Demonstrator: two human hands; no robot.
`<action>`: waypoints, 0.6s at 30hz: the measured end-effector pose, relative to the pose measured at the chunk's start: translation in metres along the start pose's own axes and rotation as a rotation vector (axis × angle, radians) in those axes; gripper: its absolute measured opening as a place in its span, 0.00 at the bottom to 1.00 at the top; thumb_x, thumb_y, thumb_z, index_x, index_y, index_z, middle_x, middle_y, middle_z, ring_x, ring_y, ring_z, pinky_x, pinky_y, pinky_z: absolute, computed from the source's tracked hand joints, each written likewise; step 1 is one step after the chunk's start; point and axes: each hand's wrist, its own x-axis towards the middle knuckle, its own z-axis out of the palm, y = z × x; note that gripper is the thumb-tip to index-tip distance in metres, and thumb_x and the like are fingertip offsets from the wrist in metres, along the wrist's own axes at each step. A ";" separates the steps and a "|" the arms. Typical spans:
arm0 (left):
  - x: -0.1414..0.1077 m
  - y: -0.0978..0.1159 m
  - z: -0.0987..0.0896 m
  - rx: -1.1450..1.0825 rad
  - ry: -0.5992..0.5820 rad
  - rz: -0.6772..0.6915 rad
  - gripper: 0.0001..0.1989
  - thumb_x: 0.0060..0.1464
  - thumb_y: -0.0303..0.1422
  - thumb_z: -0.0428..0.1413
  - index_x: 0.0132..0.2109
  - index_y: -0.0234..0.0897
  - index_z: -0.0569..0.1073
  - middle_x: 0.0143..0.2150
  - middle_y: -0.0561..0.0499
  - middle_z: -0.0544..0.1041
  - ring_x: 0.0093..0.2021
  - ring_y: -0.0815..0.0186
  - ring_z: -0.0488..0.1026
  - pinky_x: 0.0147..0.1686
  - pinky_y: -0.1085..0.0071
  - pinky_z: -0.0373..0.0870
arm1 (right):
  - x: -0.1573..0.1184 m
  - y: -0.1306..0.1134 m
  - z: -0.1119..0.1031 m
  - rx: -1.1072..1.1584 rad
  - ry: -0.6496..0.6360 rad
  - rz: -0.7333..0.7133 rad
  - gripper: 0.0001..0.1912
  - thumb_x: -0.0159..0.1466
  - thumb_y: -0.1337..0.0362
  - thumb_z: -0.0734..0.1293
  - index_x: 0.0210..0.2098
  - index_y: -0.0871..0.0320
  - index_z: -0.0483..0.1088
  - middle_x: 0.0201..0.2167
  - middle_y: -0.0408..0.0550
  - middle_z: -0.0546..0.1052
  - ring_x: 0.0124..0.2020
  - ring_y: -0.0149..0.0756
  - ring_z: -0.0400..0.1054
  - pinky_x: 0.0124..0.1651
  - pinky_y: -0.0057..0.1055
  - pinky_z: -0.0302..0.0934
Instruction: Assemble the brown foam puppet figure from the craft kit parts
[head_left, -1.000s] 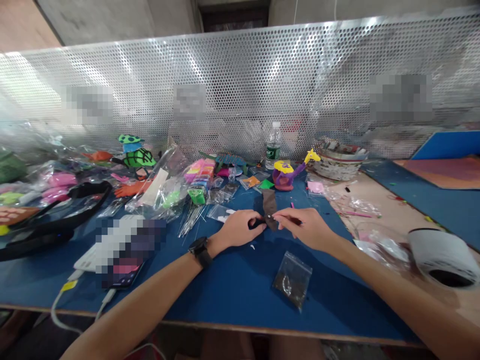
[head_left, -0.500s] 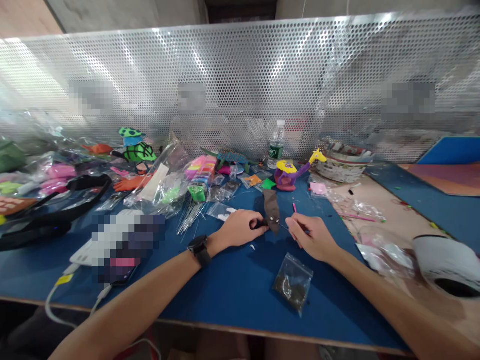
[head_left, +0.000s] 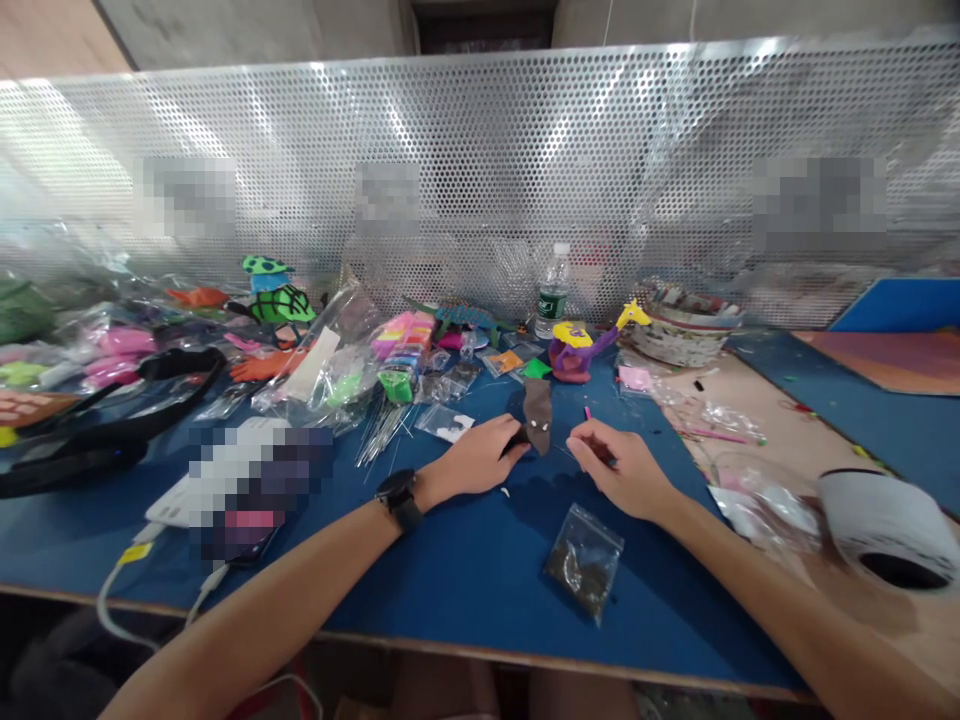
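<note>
A dark grey-brown clay figure [head_left: 538, 408] with two small white eyes stands out near the middle of the blue table. My left hand [head_left: 491, 455], with a black watch at the wrist, has its fingers closed at the figure's lower left side. To the right, my right hand [head_left: 619, 468] pinches a thin tool whose pink end [head_left: 587, 412] shows above the fingers; its fine tip points toward the figure, apart from it. A small white piece [head_left: 505, 492] lies below my left hand. Nearer the front edge is a zip bag [head_left: 585, 565] with dark contents.
Behind stand a bottle [head_left: 553, 290], a purple and yellow giraffe figure [head_left: 574, 350] and a basket [head_left: 679, 325]. Wires [head_left: 382, 435], clay packs [head_left: 405, 350] and a power bank [head_left: 217, 470] are at left. A white roll-shaped object [head_left: 885, 525] sits at right.
The clay figure has turned and shifted slightly left and up, its eyes now facing more forward. My right hand has drawn slightly left, with the tool tip away from the eyes.
</note>
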 end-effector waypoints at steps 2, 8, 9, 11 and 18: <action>0.000 0.000 0.000 -0.029 -0.017 -0.009 0.09 0.67 0.36 0.48 0.40 0.37 0.68 0.41 0.47 0.73 0.39 0.61 0.71 0.39 0.66 0.65 | 0.000 0.001 0.000 -0.008 -0.009 -0.001 0.15 0.71 0.52 0.59 0.35 0.55 0.67 0.20 0.38 0.67 0.19 0.29 0.59 0.25 0.27 0.54; -0.001 0.001 -0.006 -0.344 -0.005 -0.090 0.08 0.65 0.37 0.51 0.45 0.38 0.71 0.39 0.51 0.77 0.36 0.65 0.72 0.35 0.70 0.66 | 0.000 0.004 0.000 -0.036 -0.031 0.002 0.15 0.71 0.52 0.59 0.34 0.55 0.68 0.20 0.38 0.66 0.20 0.29 0.58 0.25 0.27 0.54; -0.001 0.001 -0.007 -0.356 0.005 -0.091 0.09 0.63 0.38 0.54 0.45 0.38 0.72 0.38 0.51 0.77 0.36 0.65 0.72 0.35 0.71 0.65 | 0.000 0.004 0.000 -0.040 -0.036 0.004 0.15 0.71 0.52 0.59 0.34 0.55 0.68 0.20 0.38 0.66 0.20 0.29 0.58 0.25 0.27 0.54; -0.001 0.001 -0.008 -0.333 0.030 -0.091 0.10 0.60 0.39 0.57 0.45 0.38 0.74 0.36 0.53 0.76 0.34 0.66 0.70 0.33 0.71 0.63 | 0.000 0.005 0.001 -0.045 -0.041 0.006 0.15 0.71 0.52 0.59 0.34 0.55 0.68 0.20 0.38 0.67 0.20 0.29 0.59 0.25 0.27 0.53; -0.001 0.000 -0.010 -0.215 0.025 -0.032 0.08 0.63 0.37 0.55 0.42 0.39 0.76 0.33 0.54 0.75 0.32 0.68 0.69 0.32 0.72 0.60 | 0.001 0.004 0.001 -0.046 -0.061 -0.004 0.15 0.71 0.53 0.59 0.33 0.55 0.69 0.20 0.39 0.69 0.19 0.29 0.59 0.25 0.27 0.53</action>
